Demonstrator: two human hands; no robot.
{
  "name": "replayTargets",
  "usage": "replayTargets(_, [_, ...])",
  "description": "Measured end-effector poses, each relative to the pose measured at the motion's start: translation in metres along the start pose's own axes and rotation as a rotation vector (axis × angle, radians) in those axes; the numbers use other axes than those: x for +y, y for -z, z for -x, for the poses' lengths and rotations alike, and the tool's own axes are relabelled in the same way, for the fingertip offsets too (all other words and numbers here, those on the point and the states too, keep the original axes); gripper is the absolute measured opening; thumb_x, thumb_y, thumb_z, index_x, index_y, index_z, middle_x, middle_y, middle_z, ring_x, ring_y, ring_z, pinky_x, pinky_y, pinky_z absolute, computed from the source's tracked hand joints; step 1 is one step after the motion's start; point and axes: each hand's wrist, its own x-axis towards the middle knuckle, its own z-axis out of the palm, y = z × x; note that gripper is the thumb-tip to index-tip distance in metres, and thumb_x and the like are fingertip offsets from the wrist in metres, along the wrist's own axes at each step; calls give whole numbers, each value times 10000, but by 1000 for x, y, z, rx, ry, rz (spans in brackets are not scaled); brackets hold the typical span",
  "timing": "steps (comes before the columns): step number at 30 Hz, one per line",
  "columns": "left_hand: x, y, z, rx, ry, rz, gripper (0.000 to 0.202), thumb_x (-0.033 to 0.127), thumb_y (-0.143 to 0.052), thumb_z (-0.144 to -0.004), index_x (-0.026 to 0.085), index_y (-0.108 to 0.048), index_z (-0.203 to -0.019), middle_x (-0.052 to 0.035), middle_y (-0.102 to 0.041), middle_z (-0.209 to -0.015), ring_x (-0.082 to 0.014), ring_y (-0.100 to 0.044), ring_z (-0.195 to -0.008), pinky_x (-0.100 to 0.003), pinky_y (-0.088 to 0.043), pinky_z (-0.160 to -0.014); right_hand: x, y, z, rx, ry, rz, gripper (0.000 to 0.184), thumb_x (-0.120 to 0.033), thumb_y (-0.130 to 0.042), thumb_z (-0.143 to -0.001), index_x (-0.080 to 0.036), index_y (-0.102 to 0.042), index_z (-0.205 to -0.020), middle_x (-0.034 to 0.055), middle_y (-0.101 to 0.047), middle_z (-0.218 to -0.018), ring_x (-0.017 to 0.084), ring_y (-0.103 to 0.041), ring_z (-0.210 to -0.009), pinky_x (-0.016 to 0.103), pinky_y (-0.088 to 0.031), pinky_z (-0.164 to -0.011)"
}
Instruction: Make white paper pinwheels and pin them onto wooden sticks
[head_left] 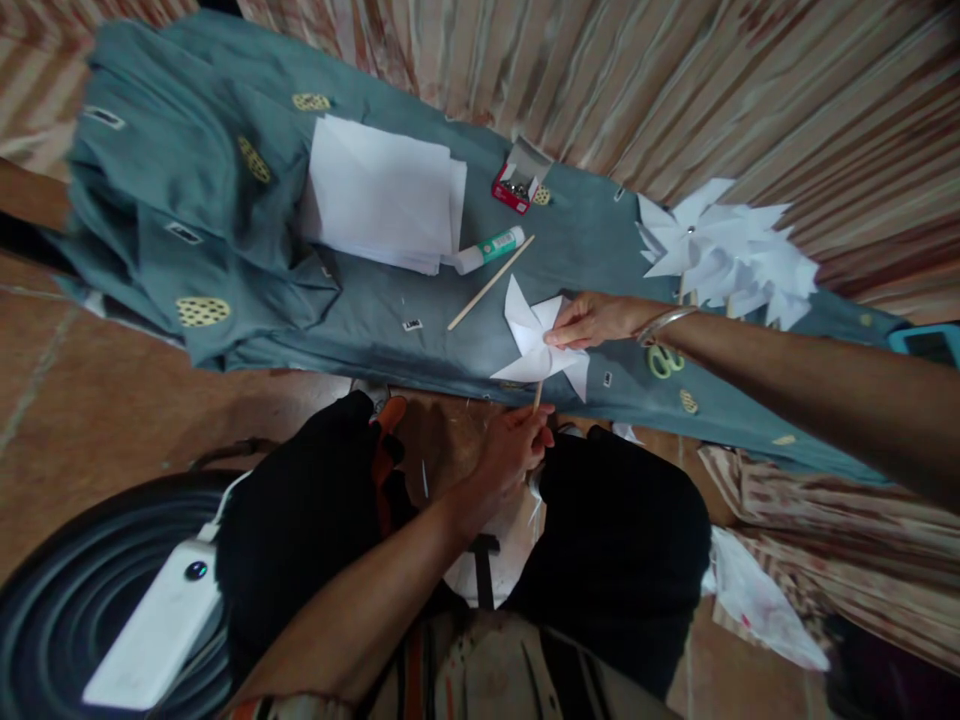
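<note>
A white paper pinwheel (529, 352) is over the front edge of the cloth-covered bench, its stick pointing down toward my lap. My left hand (517, 440) is closed round that wooden stick (538, 394), below the paper blades. On the right side of the pinwheel, my right hand (581, 322) pinches the paper near its centre between thumb and fingers. A loose wooden stick (491, 283) lies beyond the pinwheel to the left, beside a glue stick (491, 249). Close to my right forearm are green-handled scissors (664, 361), partly hidden by the arm.
A stack of white paper (382, 190) lies left on the grey-green cloth (262, 270). A small red box (519, 180) of metal pins stands open at the back. Several finished pinwheels (731, 250) are bunched at right. A white power bank (154, 625) rests beside my leg.
</note>
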Motion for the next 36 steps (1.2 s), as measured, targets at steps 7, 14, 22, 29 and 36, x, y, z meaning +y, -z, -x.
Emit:
replayTargets(7, [-1, 0, 1, -11, -23, 1, 134, 228, -665, -829, 97, -675, -854, 51, -507, -485, -7, -290, -321, -175, -126, -376, -6, -4, 7, 17, 42, -11, 461, -642, -789, -562, -191, -694, -532, -37, -507, -426, 63, -376, -404, 246, -223, -418])
replayTargets(14, [-2, -3, 1, -32, -76, 76, 177, 252, -761, -753, 107, -663, -784, 47, -513, -482, -1, -286, -332, -176, -95, -395, -8, -4, 17, 86, 124, -25, 460, -606, -818, -536, -178, -656, -495, -44, -518, -452, 67, -409, -452, 246, -274, -462])
replayTargets(22, [-1, -5, 0, -30, -91, 78, 243, 258, -770, -737, 92, -672, -885, 43, -528, -502, -2, -286, -337, -184, -93, -408, -6, 2, 27, 141, 136, -175, 484, -638, -780, -610, -167, -670, -606, -54, -509, -503, 57, -372, -490, 238, -240, -481])
replayTargets(29, [2, -6, -3, -16, -136, 8, 315, 304, -767, -731, 87, -683, -943, 46, -511, -528, 1, -271, -352, -195, -82, -417, -1, 0, 41, 425, 195, -346, 585, -732, -760, -549, -161, -678, -644, -42, -518, -496, 58, -381, -468, 241, -226, -453])
replayTargets(36, [12, -10, -7, -7, -211, -56, 446, 364, -804, -634, 82, -687, -959, 46, -525, -515, -10, -281, -363, -204, -85, -411, 5, -22, 56, 766, 375, -437, 531, -725, -680, -675, -201, -637, -599, -39, -494, -491, 89, -385, -486, 263, -296, -501])
